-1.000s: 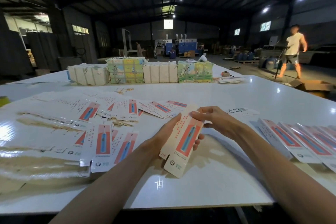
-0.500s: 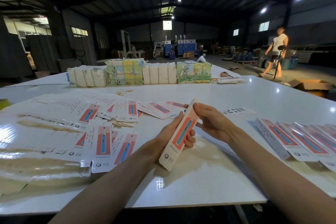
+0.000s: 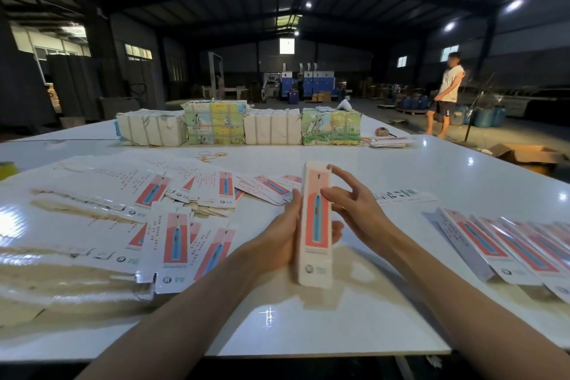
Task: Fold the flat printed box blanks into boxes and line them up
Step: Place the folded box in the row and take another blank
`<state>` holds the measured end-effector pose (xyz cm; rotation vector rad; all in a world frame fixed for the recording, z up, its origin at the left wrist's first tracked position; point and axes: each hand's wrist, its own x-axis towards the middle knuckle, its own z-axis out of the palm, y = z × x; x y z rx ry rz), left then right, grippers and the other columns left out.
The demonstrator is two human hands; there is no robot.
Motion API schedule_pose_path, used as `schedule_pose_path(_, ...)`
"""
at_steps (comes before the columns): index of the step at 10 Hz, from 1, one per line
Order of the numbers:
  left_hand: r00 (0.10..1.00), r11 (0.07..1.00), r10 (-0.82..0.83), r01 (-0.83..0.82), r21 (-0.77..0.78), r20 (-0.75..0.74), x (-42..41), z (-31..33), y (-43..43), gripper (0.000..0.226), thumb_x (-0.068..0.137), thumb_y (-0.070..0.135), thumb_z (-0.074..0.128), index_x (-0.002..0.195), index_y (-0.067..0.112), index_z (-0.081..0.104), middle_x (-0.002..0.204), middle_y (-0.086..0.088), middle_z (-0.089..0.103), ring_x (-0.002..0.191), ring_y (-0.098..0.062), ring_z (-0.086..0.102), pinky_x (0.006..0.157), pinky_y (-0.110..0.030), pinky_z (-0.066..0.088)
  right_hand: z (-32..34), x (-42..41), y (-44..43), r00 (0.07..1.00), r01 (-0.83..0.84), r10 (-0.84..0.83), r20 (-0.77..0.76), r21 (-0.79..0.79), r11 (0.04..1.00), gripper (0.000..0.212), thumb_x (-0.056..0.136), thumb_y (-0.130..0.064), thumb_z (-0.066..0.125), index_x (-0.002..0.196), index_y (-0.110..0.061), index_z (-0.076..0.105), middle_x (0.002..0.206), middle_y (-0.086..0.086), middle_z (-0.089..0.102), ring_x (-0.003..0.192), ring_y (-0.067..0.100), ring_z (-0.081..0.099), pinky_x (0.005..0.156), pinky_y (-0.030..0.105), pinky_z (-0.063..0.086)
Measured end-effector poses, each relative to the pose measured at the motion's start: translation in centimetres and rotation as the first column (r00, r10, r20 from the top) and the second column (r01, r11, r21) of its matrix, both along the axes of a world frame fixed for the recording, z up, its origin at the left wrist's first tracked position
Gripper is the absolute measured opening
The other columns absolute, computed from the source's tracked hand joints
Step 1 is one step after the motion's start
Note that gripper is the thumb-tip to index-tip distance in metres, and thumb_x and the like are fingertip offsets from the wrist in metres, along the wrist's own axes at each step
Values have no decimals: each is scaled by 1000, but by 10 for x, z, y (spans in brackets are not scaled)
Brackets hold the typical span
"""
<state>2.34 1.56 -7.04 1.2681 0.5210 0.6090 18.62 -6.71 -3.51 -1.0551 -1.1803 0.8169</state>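
Left hand (image 3: 274, 244) wrapped round a folded box (image 3: 314, 225), thumb along its left edge, fingertips showing past its right edge. Right hand (image 3: 354, 207) against the opposite side, not clamped: thumb on the long edge, index finger straight and lifted toward the top end, remaining fingers loosely spread. Hands close together with the box between them, held upright just above the counter (image 3: 339, 327), printed face toward the camera.

Held that way, most likely, to square the sleeve with one hand while pressing the top flap home with the other. Looks closed at the top; cannot tell at the bottom end. Appears close to done, with only the setting-down left.

To the left, within easy reach, a loose spread of flat blanks (image 3: 172, 234), overlapping and fanned across the counter as the supply. To the right, a row of folded boxes (image 3: 509, 244) lying side by side, slanted and touching, running off the edge of view: the likely destination. Between the hands and that row, bare counter and nothing in the path.

Just beyond the right hand, a single loose blank (image 3: 401, 196), printed side down. Farther back, a few rubber bands (image 3: 209, 157), then four wrapped bundles (image 3: 216, 123) lined along the far side, with a small stack of blanks (image 3: 388, 142) beside the last one. Off the counter, an open carton (image 3: 524, 154) on the floor and a person (image 3: 447, 92) standing well away in the dim hall.
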Motion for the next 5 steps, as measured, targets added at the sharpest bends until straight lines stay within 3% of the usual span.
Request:
schedule_pose_path(1,989,978,144,-135,160,-41,-6,14,-18,52,91,78,43,140,69,32,124,14,69,101,-18,77,77,-35,65,-2,7,0,994,42,-39,97,-31,999,56,92,-38,77,142,-38,52,108,11,80,105,31,77,99,49,60)
schedule_pose_path(2,976,935,211,-188,300,-47,-9,25,-22,52,89,74,52,135,75,27,122,31,57,91,0,74,59,-20,59,-4,8,3,989,27,-19,145,-57,998,51,97,-33,75,142,-33,53,109,11,81,105,31,77,101,48,59)
schedule_pose_path(3,973,903,181,-106,417,-144,-10,24,-20,95,82,58,80,154,61,18,140,10,60,100,-13,76,65,-24,63,-3,8,3,992,-14,23,125,-75,997,56,93,-35,78,143,-33,53,112,13,80,107,33,76,97,45,62)
schedule_pose_path(4,979,897,147,-72,436,-142,-12,21,-17,98,83,38,89,153,53,22,141,1,63,103,-20,78,81,-36,66,-3,7,0,990,-46,57,127,-92,995,63,86,-40,80,143,-33,53,111,14,80,107,32,76,94,45,63)
schedule_pose_path(5,974,885,178,-95,456,-144,-13,22,-18,89,84,32,88,149,45,28,133,-2,65,101,-21,78,86,-41,66,-1,5,-1,986,-58,71,151,-88,994,58,88,-38,80,140,-30,56,109,14,80,105,31,77,93,43,64)
